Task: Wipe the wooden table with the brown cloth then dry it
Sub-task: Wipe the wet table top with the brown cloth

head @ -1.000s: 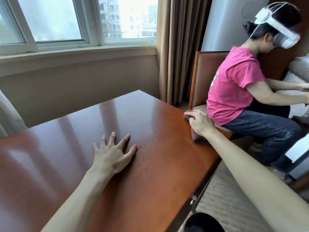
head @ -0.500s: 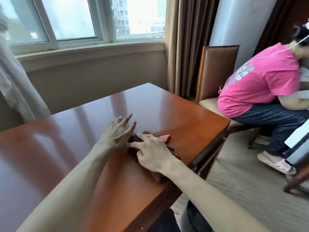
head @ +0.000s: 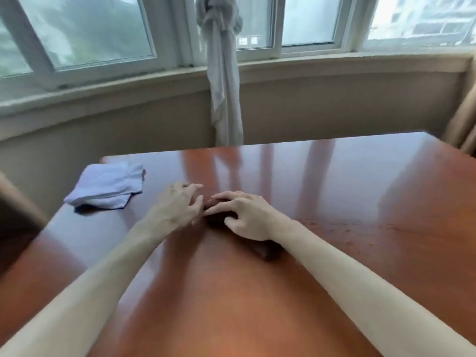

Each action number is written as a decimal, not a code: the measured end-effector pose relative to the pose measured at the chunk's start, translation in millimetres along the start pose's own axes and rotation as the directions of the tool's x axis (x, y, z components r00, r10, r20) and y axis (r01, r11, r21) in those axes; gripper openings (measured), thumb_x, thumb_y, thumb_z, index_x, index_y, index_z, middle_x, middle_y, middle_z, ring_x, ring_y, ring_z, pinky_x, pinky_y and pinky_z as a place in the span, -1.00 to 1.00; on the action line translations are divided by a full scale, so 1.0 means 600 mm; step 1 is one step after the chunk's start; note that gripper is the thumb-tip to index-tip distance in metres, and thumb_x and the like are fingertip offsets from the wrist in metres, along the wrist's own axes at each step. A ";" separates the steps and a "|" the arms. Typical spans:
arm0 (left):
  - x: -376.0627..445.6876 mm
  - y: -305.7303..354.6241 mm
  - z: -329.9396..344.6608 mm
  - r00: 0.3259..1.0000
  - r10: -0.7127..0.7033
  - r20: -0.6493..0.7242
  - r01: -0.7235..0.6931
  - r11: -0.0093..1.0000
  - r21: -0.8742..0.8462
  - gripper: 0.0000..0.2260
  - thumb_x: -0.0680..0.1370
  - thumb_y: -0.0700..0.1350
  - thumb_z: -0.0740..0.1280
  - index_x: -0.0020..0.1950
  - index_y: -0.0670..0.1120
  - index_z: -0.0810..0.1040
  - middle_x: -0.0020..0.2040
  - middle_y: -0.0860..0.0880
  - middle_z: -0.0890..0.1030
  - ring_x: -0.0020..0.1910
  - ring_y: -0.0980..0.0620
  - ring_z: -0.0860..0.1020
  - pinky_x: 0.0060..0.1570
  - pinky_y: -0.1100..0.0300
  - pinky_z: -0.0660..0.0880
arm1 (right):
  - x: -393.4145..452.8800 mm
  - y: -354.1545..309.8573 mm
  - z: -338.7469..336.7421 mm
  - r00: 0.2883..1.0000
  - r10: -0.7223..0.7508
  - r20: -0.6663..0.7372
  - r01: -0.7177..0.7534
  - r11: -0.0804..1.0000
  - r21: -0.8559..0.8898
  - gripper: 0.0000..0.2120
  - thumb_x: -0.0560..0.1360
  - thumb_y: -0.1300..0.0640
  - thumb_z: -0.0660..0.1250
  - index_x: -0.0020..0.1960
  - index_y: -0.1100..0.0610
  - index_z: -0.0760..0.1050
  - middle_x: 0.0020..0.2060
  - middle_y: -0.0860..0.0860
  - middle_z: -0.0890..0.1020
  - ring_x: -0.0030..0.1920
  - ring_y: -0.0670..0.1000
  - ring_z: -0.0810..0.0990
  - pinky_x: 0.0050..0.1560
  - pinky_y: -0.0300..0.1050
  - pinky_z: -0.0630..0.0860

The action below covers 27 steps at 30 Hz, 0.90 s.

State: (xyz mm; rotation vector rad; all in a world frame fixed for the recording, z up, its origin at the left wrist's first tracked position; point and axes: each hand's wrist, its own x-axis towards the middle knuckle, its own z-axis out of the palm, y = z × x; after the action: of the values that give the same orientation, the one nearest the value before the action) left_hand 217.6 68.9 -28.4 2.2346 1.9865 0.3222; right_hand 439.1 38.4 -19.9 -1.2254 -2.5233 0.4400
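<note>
The glossy wooden table [head: 347,191] fills the lower view. A dark brown cloth [head: 265,249] lies near its middle, mostly hidden under my right hand [head: 244,215], whose curled fingers press down and hold it. My left hand [head: 177,206] is just left of the cloth with loosely bent fingers; its fingertips touch the cloth's left edge. A folded white cloth [head: 105,186] rests at the far left corner of the table, apart from both hands. A streak of wet droplets [head: 342,225] marks the surface to the right of my right wrist.
A window sill and windows run behind the table, with a tied white curtain [head: 222,73] hanging at centre. A beige curtain [head: 463,124] hangs at the far right. A dark chair back [head: 15,215] stands at the table's left edge.
My view has swung left from the seated person to the window. My right hand has slid the brown cloth leftward from the table's right edge to its middle, and my left hand has moved beside it.
</note>
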 end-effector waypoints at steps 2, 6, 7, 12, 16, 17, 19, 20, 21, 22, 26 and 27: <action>-0.018 -0.046 -0.004 0.997 -0.078 -0.020 0.080 0.985 0.151 -0.52 0.62 0.28 0.12 0.53 0.20 0.32 0.47 -0.12 0.39 0.46 -0.16 0.35 0.44 -0.10 0.29 | 0.064 0.039 -0.006 0.998 0.044 -0.034 -0.045 0.999 -0.013 -0.49 0.48 0.12 0.19 0.30 -0.33 0.55 0.39 -0.31 0.46 0.39 -0.12 0.43 0.37 -0.09 0.38; -0.045 -0.093 0.012 0.991 -0.127 -0.042 0.134 0.950 0.283 -0.40 0.54 0.41 -0.10 0.55 0.28 0.20 0.50 -0.09 0.35 0.44 -0.20 0.34 0.41 -0.18 0.28 | 0.204 0.097 0.003 0.905 0.344 -0.250 -0.362 0.932 -0.029 -0.57 0.51 0.14 0.21 0.29 -0.18 0.59 0.33 -0.07 0.55 0.33 0.10 0.50 0.28 0.02 0.45; -0.046 -0.097 0.021 0.991 -0.122 -0.058 0.134 0.948 0.290 -0.38 0.54 0.41 -0.14 0.56 0.27 0.18 0.51 -0.10 0.33 0.45 -0.23 0.33 0.41 -0.22 0.27 | 0.236 0.097 0.009 0.854 0.424 -0.303 -0.461 0.885 -0.060 -0.59 0.52 0.12 0.21 0.29 -0.15 0.59 0.30 -0.02 0.57 0.28 0.16 0.51 0.24 0.04 0.46; -0.045 -0.104 0.032 0.988 -0.147 -0.044 0.154 0.955 0.253 -0.35 0.52 0.40 -0.18 0.58 0.28 0.17 0.57 -0.09 0.29 0.51 -0.26 0.25 0.43 -0.27 0.20 | 0.248 0.071 0.028 0.959 0.232 -0.163 -0.256 0.956 -0.142 -0.50 0.43 0.14 0.25 0.31 -0.22 0.58 0.40 -0.09 0.50 0.34 0.10 0.48 0.29 0.08 0.44; -0.040 -0.096 0.016 0.988 -0.156 0.008 0.149 0.956 0.254 -0.41 0.56 0.40 -0.07 0.58 0.29 0.15 0.56 -0.06 0.28 0.50 -0.24 0.25 0.44 -0.23 0.20 | 0.174 0.041 0.009 0.991 -0.098 0.094 0.094 0.995 0.043 -0.33 0.36 0.16 0.26 0.38 -0.35 0.47 0.47 -0.23 0.41 0.44 -0.07 0.39 0.42 0.12 0.34; -0.039 -0.098 0.012 0.987 -0.159 0.021 0.150 0.960 0.237 -0.42 0.57 0.40 -0.05 0.57 0.29 0.17 0.54 -0.06 0.30 0.49 -0.23 0.27 0.44 -0.21 0.21 | 0.172 0.037 0.008 0.996 -0.057 0.069 0.057 0.998 -0.001 -0.29 0.37 0.13 0.29 0.47 -0.31 0.38 0.49 -0.15 0.38 0.44 -0.01 0.39 0.41 0.07 0.37; -0.034 -0.105 0.005 0.989 -0.140 0.043 0.128 0.970 0.209 -0.43 0.57 0.39 0.00 0.56 0.27 0.22 0.50 -0.08 0.34 0.44 -0.22 0.33 0.44 -0.16 0.25 | 0.166 0.018 0.025 0.959 0.247 -0.142 -0.265 0.956 -0.123 -0.25 0.41 0.00 0.36 0.57 -0.13 0.24 0.47 0.05 0.34 0.39 0.16 0.39 0.31 0.08 0.43; -0.031 -0.108 0.000 0.989 -0.132 0.060 0.119 0.975 0.187 -0.43 0.57 0.37 0.03 0.55 0.25 0.25 0.48 -0.09 0.37 0.43 -0.20 0.35 0.43 -0.14 0.27 | 0.161 0.004 0.039 0.881 0.408 -0.239 -0.451 0.877 -0.164 -0.29 0.43 -0.05 0.35 0.54 0.02 0.26 0.41 0.12 0.38 0.34 0.22 0.42 0.27 0.10 0.44; -0.029 -0.109 -0.008 0.989 -0.126 0.074 0.113 0.981 0.159 -0.44 0.57 0.35 0.08 0.55 0.23 0.27 0.45 -0.10 0.41 0.41 -0.19 0.38 0.43 -0.11 0.29 | 0.155 -0.013 0.051 0.838 0.474 -0.270 -0.532 0.820 -0.211 -0.35 0.46 -0.07 0.33 0.49 0.15 0.31 0.34 0.15 0.43 0.30 0.23 0.46 0.26 0.11 0.44; -0.030 -0.110 -0.015 0.991 -0.115 0.073 0.105 0.986 0.129 -0.44 0.57 0.31 0.13 0.56 0.19 0.27 0.42 -0.11 0.43 0.40 -0.18 0.40 0.42 -0.08 0.31 | 0.146 -0.022 0.061 0.849 0.461 -0.260 -0.518 0.822 -0.237 -0.39 0.48 -0.05 0.31 0.45 0.20 0.33 0.30 0.16 0.48 0.28 0.23 0.47 0.28 0.11 0.43; -0.048 -0.087 -0.028 0.995 0.093 0.036 -0.086 0.985 -0.150 -0.30 0.52 0.10 0.38 0.62 0.05 0.20 0.50 -0.12 0.36 0.50 -0.11 0.31 0.48 0.09 0.21 | 0.095 -0.015 0.017 0.972 0.223 0.071 -0.218 0.973 -0.072 -0.24 0.43 -0.05 0.39 0.59 -0.03 0.24 0.50 0.05 0.37 0.50 0.10 0.30 0.48 0.09 0.30; -0.052 -0.074 -0.031 0.983 0.184 0.012 -0.177 0.963 -0.204 -0.27 0.51 0.07 0.41 0.62 0.06 0.19 0.54 -0.10 0.32 0.54 -0.09 0.25 0.52 0.11 0.15 | 0.080 -0.009 0.001 0.973 0.206 0.107 -0.196 0.976 -0.090 -0.18 0.42 -0.10 0.43 0.62 -0.07 0.19 0.54 0.04 0.30 0.54 0.08 0.25 0.52 0.10 0.25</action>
State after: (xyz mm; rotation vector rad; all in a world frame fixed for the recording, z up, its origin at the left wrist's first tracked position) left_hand 166.6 42.7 -23.5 2.2774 1.6548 0.4841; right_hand 406.4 73.5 -12.0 -1.5364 -2.5441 0.4745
